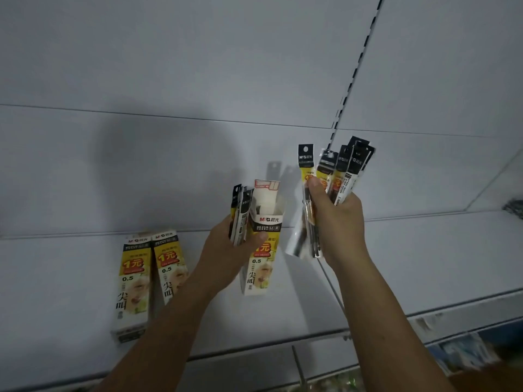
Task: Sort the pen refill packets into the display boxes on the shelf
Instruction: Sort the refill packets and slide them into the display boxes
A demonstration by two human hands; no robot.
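My left hand (pixel 226 251) grips a few black-and-yellow pen refill packets (pixel 240 213) and presses them against an open display box (pixel 261 250) that stands on the white shelf (pixel 85 278). The box flap is up. My right hand (pixel 336 219) holds a fanned bunch of several refill packets (pixel 336 171) above the shelf, just right of the open box, with clear packet ends hanging below the fist. Two more display boxes (pixel 134 281) (pixel 169 264) lie side by side at the left on the shelf.
A slotted upright rail (pixel 356 66) runs up the white back panel. The shelf's front edge (pixel 452 312) crosses the lower right, with blurred goods on a lower level below it. A dark object (pixel 513 207) sits at the far right.
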